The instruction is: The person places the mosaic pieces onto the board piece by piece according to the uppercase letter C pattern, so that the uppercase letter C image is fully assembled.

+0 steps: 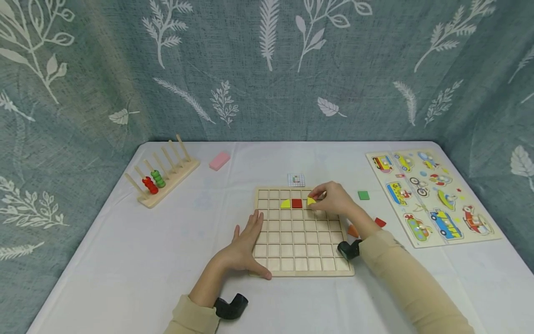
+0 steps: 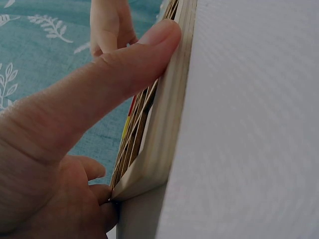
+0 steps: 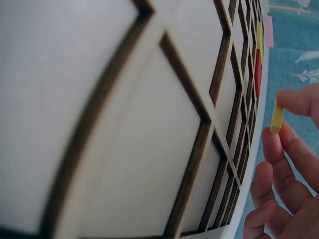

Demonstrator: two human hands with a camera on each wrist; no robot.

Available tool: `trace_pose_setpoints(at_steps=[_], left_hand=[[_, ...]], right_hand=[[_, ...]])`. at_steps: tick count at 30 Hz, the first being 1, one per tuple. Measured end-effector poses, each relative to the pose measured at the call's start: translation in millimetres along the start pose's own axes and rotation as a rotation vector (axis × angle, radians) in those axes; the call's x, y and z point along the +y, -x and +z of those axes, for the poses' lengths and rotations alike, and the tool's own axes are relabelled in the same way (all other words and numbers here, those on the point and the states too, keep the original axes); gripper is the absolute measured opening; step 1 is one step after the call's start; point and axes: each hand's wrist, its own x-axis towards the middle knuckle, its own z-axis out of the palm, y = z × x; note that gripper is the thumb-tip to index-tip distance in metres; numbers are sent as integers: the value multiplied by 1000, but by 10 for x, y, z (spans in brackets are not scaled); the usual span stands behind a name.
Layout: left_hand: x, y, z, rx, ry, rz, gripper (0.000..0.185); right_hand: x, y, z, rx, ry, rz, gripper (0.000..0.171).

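Note:
A wooden grid board [image 1: 301, 274] lies on the white table in front of the person. In its second row from the back sit a yellow quarter-circle tile [image 1: 286, 204] and, one square to the right, a red square tile [image 1: 296, 203]. The right hand [image 1: 332, 198] pinches another yellow quarter-circle tile [image 3: 277, 118] between thumb and fingers, over the square right of the red one. With fingers spread, the left hand [image 1: 244, 249] rests along the board's left side, and its thumb [image 2: 137, 59] touches the front edge near the corner.
A small pattern card [image 1: 296, 180] lies behind the board. To the right are a green square tile [image 1: 363, 195], an orange tile [image 1: 353, 231], a red tile [image 1: 380, 222] and a picture puzzle [image 1: 434, 197]. At the back left are a pink block [image 1: 219, 161] and a peg rack [image 1: 155, 200] with beads.

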Motion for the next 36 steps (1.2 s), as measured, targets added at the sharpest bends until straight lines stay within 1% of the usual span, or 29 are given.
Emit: trace_pose_setpoints(at_steps=[3, 8, 14, 18, 36], left_hand=[[2, -2, -1, 0, -2, -4, 138], [0, -1, -4, -1, -1, -7, 138], [-5, -6, -1, -1, 1, -7, 139], [-7, -8, 1, 1, 3, -8, 139], [18, 4, -9, -1, -5, -13, 139]], right_hand=[[-20, -10, 8, -2, 3, -14, 24], [-41, -35, 29, -10, 25, -4, 24], [-77, -53, 50, -20, 85, 29, 23], [-96, -65, 59, -19, 103, 55, 23], [-113, -85, 53, -30, 102, 80, 24]])
